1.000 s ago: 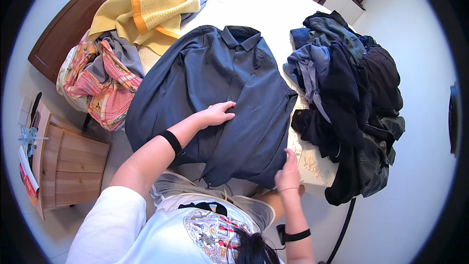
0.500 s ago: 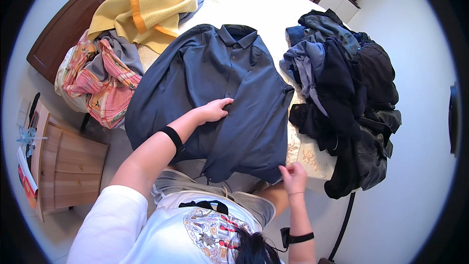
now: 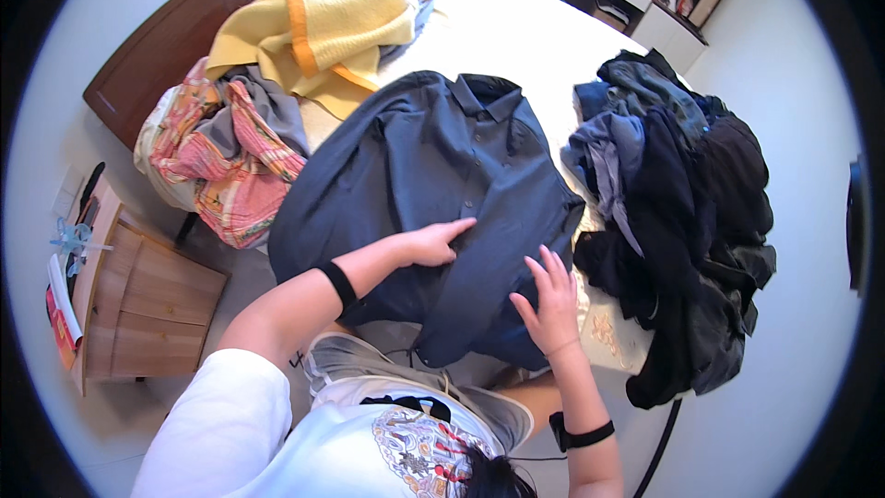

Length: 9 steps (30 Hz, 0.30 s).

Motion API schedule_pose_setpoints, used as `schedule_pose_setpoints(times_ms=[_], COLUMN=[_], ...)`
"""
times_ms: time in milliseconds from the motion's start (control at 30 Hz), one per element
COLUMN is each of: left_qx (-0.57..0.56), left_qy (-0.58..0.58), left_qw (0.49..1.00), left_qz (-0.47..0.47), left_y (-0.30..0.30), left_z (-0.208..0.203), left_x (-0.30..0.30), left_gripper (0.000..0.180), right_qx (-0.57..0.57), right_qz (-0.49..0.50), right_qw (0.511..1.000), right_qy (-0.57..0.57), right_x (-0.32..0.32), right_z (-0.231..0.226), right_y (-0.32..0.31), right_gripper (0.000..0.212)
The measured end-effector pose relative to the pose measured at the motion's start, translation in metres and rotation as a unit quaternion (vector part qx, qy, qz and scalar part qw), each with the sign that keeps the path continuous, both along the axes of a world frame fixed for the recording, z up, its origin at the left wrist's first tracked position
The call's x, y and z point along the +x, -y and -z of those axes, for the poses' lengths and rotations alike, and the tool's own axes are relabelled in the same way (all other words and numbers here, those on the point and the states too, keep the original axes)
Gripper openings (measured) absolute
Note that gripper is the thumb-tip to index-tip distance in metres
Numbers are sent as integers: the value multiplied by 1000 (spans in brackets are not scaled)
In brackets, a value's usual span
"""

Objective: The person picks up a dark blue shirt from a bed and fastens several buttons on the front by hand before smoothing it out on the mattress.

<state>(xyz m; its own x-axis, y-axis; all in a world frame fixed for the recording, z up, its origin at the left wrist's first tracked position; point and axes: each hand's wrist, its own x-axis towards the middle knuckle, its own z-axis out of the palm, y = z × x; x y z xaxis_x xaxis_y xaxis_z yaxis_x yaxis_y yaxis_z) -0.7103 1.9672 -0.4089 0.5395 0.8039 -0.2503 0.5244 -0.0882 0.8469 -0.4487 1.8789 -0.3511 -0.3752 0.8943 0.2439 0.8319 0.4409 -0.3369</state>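
Note:
A dark grey button-up shirt (image 3: 387,166) lies front up along the near edge of the bed, collar away from me and its lower part hanging over. One sleeve is laid across its front, the cuff near the bottom hem. My left hand (image 3: 441,243) rests on the middle of the shirt beside the buttons, index finger stretched out and the others partly hidden under it. Over the shirt's lower right side, my right hand (image 3: 550,302) is open with fingers spread, holding nothing.
A heap of dark clothes (image 3: 682,212) lies on the bed at the right. At the left are a yellow blanket (image 3: 350,9) and pink patterned bedding (image 3: 249,194). A wooden bedside cabinet (image 3: 157,304) stands at the lower left; a brown headboard (image 3: 157,46) rises behind the bedding.
My right hand has let go of the shirt's lower right corner and moved up over its side, fingers spread. My left hand stays on the shirt's middle. The whole view has shifted slightly.

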Motion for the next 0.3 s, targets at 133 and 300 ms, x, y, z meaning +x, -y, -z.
schedule_pose_setpoints(times_ms=[133,300], left_qx=[107,320], left_qy=[15,-215], left_qw=[994,871], left_qz=[-26,-304], left_y=[9,17], left_z=[-13,-36], left_x=[-51,-173], left_gripper=[56,63], right_qx=[23,-109], right_qz=[-28,30], right_qw=[998,975], right_qy=[57,192], right_x=[-47,-76], right_z=[29,75], right_y=[-46,-76], right_gripper=[62,80])
